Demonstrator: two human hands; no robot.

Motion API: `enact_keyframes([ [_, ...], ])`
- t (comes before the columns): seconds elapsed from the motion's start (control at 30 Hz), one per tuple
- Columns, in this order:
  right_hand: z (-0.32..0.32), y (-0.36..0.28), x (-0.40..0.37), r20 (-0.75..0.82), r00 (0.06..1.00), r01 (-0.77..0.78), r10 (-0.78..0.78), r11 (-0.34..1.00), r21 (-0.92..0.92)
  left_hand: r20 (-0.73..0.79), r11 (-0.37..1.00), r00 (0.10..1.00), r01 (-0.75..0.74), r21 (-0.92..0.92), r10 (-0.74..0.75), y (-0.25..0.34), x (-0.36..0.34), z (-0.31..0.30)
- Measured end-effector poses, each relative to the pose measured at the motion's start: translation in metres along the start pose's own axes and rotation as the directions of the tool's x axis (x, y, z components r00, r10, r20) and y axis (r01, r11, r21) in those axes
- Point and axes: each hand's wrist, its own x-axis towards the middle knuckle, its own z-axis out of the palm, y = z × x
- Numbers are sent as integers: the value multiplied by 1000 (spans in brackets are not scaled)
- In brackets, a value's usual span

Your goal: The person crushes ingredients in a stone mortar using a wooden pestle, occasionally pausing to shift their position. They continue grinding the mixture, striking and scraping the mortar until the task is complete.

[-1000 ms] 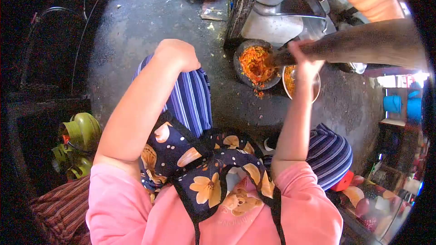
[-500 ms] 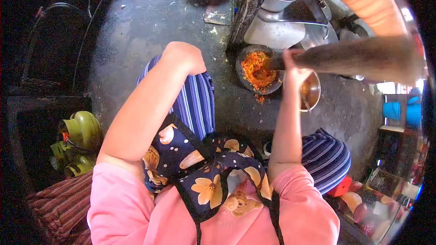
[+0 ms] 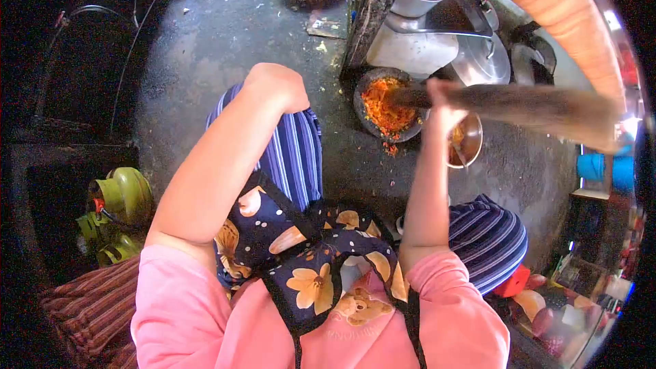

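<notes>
R hand: wrapped round pestle, close to its low end, approx. at mortar's R edge; fingers blurred, exact grip n/a.
L hand: resting at striped cloth over L knee, well apart from pestle; fingers tucked out of view, can't tell if closed or holding anything.
Pestle: wood, long, thick; low end in mortar, among the orange mash. Long axis approx. L-R across view, low end to L, upper end far R and blurred. True tilt: can't tell.
Mortar: dark, round, on floor; ahead of torso, btwn the hands L-R. Just L of R hand, well to R of L hand. R = nearer.
Mash: orange-red, coarse, in mortar; a few bits spilled at near rim.
Metal bowl: just R of mortar, partly hidden behind R wrist; some orange food inside.
Post: dark, rough, just beyond mortar.
Lid: silvery, beyond pestle.
</notes>
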Motion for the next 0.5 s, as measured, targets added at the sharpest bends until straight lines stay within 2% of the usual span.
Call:
enact_keyframes([
  [0.03,-3,41,-14,23,994,-104,108,985,-135,12,1000,1000,8,4,-8,2,-2,0],
  [0.07,-17,89,-26,66,994,-89,89,996,9,13,1000,1000,12,5,-12,6,-5,0],
  [0.1,-15,79,-35,0,968,-241,249,936,258,0,1000,1000,-3,16,3,8,-6,-1],
  [0.17,-10,41,-33,-42,974,-214,221,969,124,11,999,1000,-23,32,23,12,-8,0],
  [0.2,-9,27,-22,-64,990,-123,129,988,90,51,999,999,-6,51,3,15,-10,-4],
  [0.23,-14,11,-4,-10,1000,10,-10,1000,-9,77,998,997,19,66,-24,15,-10,-10],
  [0.27,-10,-27,6,-16,1000,23,-22,999,28,81,998,996,15,64,-20,14,-9,-13],
  [0.3,-12,-59,16,59,997,48,-48,999,6,75,998,997,24,56,-28,13,-9,-11],
  [0.33,-11,-72,25,52,993,103,-108,991,90,62,998,997,34,48,-37,11,-8,-11],
  [0.37,-11,-86,28,88,994,51,-66,985,166,57,999,998,30,46,-32,10,-6,-9],
  [0.43,-11,-71,27,-37,993,109,-110,994,-6,31,997,999,37,64,-39,7,0,-3],
  [0.47,-3,-57,15,-66,995,74,-80,993,-92,22,997,999,39,64,-40,8,0,-6],
  [0.5,-9,8,12,-54,998,42,-45,997,-67,43,997,998,34,63,-37,11,-1,-8],
])
